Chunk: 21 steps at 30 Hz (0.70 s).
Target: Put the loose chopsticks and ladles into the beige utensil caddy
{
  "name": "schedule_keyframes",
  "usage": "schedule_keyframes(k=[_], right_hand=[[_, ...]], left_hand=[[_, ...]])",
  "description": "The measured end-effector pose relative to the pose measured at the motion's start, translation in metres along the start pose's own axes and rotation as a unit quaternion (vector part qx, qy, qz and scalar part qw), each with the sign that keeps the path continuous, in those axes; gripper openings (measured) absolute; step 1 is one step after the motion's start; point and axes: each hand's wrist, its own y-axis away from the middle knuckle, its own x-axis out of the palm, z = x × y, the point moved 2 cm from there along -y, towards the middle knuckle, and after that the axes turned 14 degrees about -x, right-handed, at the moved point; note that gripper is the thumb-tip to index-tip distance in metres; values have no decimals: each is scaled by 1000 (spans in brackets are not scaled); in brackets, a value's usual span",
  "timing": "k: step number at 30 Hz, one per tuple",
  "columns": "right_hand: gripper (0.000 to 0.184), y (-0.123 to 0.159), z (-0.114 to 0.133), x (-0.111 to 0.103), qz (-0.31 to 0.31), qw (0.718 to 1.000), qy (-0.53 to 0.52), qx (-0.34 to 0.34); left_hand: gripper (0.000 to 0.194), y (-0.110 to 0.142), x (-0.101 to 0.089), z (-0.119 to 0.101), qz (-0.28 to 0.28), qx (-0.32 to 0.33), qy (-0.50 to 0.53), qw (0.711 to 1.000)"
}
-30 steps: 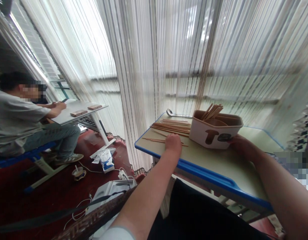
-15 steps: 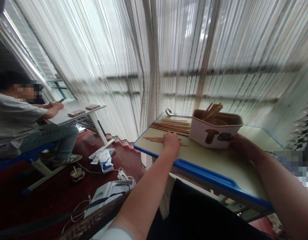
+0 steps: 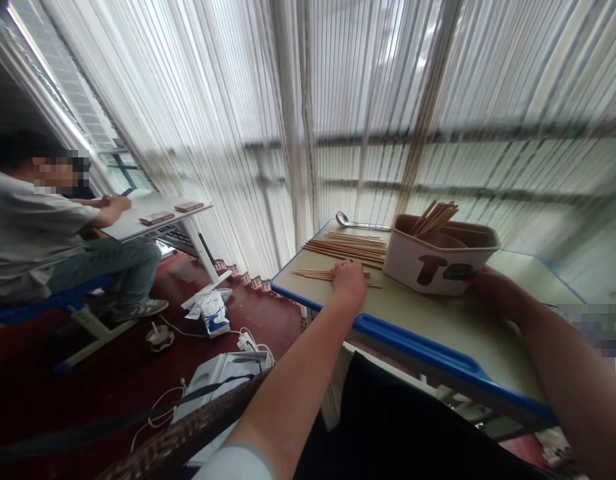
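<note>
My left hand (image 3: 349, 281) rests on the desk with its fingers closed over a small bunch of light wooden chopsticks (image 3: 313, 274), whose ends stick out on both sides. Just beyond it lie darker brown chopsticks (image 3: 343, 251) in a row, with several pale ones (image 3: 352, 237) behind them. To the right stands a pinkish-white utensil holder (image 3: 407, 268) with a brown rim, and a bundle of chopsticks (image 3: 438, 217) leans in it. My right hand (image 3: 491, 292) grips the holder's lower right corner; its fingers are partly hidden. A metal slotted ladle (image 3: 342, 219) lies at the desk's back edge.
The desk (image 3: 438, 327) has a blue edge, with a curtain (image 3: 358, 100) behind it. At left a person (image 3: 33, 220) sits at another table (image 3: 133, 223). On the floor are a tissue pack (image 3: 215, 313), a cup (image 3: 159, 337), cables and a white box (image 3: 213, 380).
The view has shifted slightly, so the desk and its things appear a little farther right. Both hands keep their places on the chopsticks and the holder.
</note>
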Motion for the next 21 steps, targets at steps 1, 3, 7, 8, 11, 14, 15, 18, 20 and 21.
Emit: schedule_keyframes(k=[1,3,7,8,11,14,15,18,20,21], right_hand=[[48,0,1,1,0,1000,0,-1],[46,1,3,4,0,1000,-1,0],[45,2,4,7,-2,1000,-9,3],[45,3,4,6,-3,1000,-10,4],[47,2,3,5,0,1000,-9,3],[48,2,3,4,-4,1000,-5,3],[48,2,3,4,-5,1000,-3,3],[47,1,3,3,2,1000,-1,2],[48,1,2,3,13,1000,-2,4],[49,1,2,2,15,1000,-1,6]], left_hand=[[26,0,0,-1,-8,4,1,1000],[25,0,1,-2,-33,6,8,999],[21,-1,1,-3,-95,21,41,994],[21,-1,1,-3,-108,27,51,992],[20,0,-1,-4,-151,41,86,984],[17,2,-4,-7,-206,75,128,967],[16,2,-5,-8,-225,91,143,959],[14,4,-8,-8,-269,135,184,936],[13,4,-10,-8,-293,157,206,920],[13,5,-11,-7,-303,166,217,913]])
